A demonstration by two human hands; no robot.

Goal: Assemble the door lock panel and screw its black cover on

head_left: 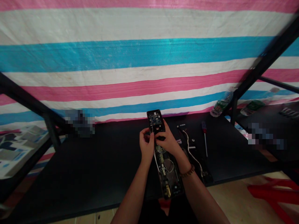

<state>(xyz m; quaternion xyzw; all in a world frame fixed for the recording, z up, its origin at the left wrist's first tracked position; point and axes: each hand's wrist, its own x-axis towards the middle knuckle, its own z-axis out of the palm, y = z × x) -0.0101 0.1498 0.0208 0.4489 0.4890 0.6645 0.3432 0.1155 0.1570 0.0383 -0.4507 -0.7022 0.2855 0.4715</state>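
Observation:
A long black electronic door lock (pixel 171 180), its inner side uncovered, lies lengthwise in front of me, its far end close to the striped sheet. Toward that end sits a circuit board (pixel 156 119); a brass-coloured cylinder (pixel 167 190) shows at the near end. My left hand (pixel 147 144) is closed at the left edge, thumb and fingers pinched on a thin white wire (pixel 156 160) that runs down the housing. From the right, my right hand (pixel 167 139) grips the housing below the board, fingers bent over it. The fingertips' exact contact is partly hidden.
Right of the lock lies a black cover strip (pixel 198 157) with a white cable (pixel 190 149). Beyond it is a screwdriver (pixel 204 133). A plastic bottle (pixel 219 107) leans by the right frame post. A striped sheet (pixel 140 56) hangs behind the black table (pixel 100 168).

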